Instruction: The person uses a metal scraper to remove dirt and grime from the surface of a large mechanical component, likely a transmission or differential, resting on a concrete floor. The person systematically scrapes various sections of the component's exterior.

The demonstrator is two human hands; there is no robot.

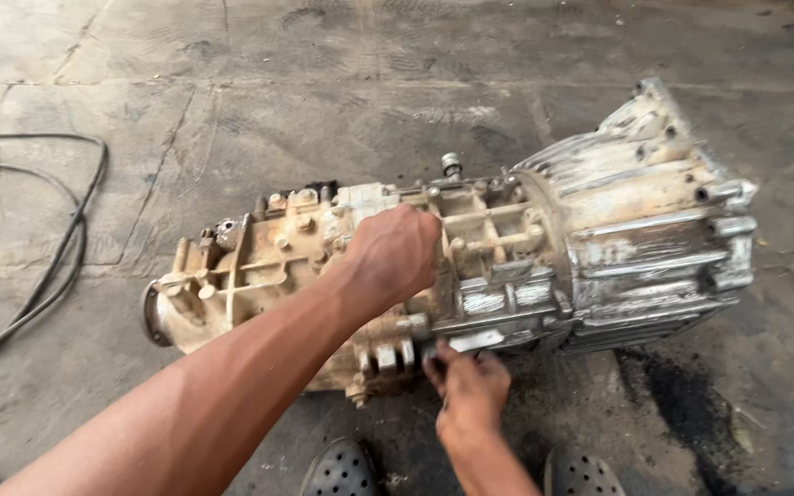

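Observation:
A dirty metal gearbox (636, 239) lies on its side on the concrete floor, with its wide bell housing to the right and its narrow tail end (163, 312) to the left. My left hand (392, 253) reaches in from the lower left. It is curled into a fist on the top middle of the casing and seems to grip a rib there. My right hand (470, 386) is below the gearbox. Its fingertips are pinched against the lower flange beside a bright metal patch (475, 340). Whatever is between those fingers is hidden.
A black cable (57, 248) loops across the floor at the left. Two dark perforated shoes (342, 470) (585, 473) show at the bottom edge, close to the gearbox. A dark oil stain (673, 395) spreads on the concrete under the bell housing.

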